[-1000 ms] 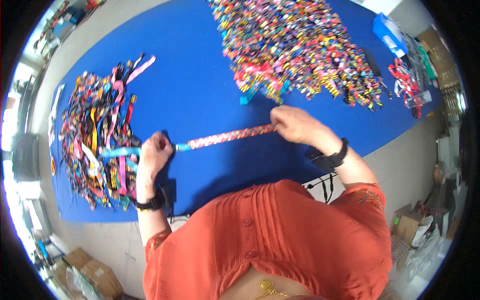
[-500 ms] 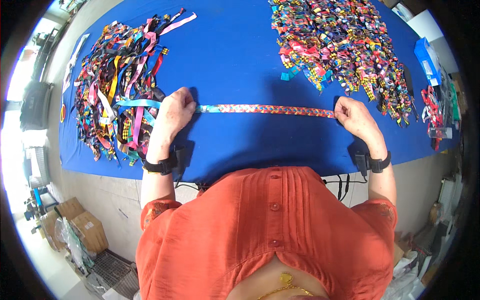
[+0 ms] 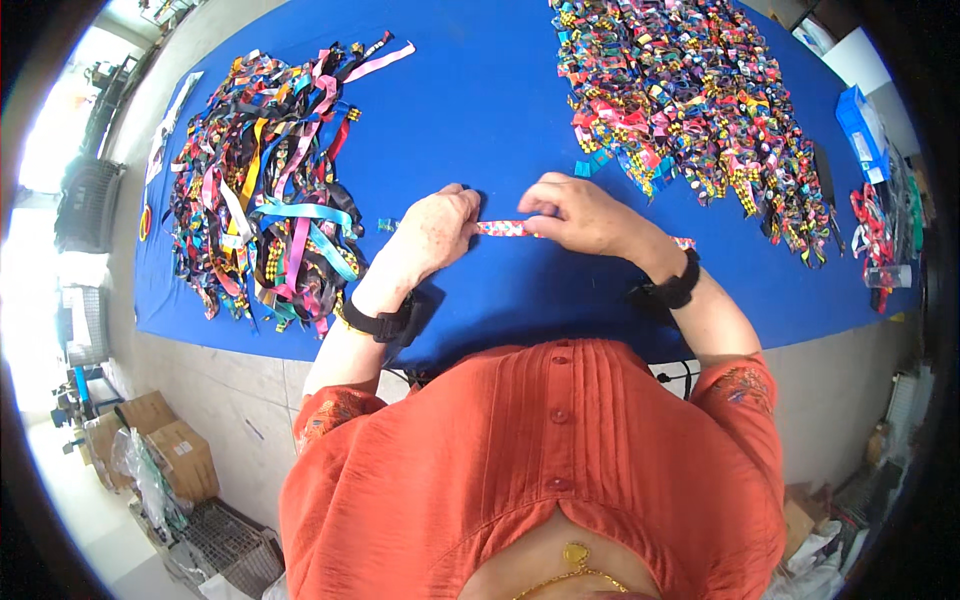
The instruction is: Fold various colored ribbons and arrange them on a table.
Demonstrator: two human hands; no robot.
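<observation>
A narrow ribbon strip (image 3: 505,229), patterned in red, pink and light colours, lies across the blue table in front of me. My left hand (image 3: 438,230) is closed on its left part, thumb and fingertips pinched together. A short teal end of the strip shows beyond that hand. My right hand (image 3: 580,218) hovers over the strip to the right, thumb and forefinger apart, the thumb close above the ribbon. Whether it touches is hard to tell. Past the right wrist the strip's other end peeks out. Both wrists wear black bands.
A tangled heap of loose coloured ribbons (image 3: 270,190) lies at the left of the blue cloth (image 3: 455,110). Many looped ribbon pieces (image 3: 690,110) spread over the far right. Beyond them are a blue box (image 3: 862,135), red straps (image 3: 868,225) and a clear cylinder (image 3: 888,276).
My hands have come closer together above the strip. The right hand has let go of the strip's right end and moved left; the left has moved right. The view has shifted slightly.
</observation>
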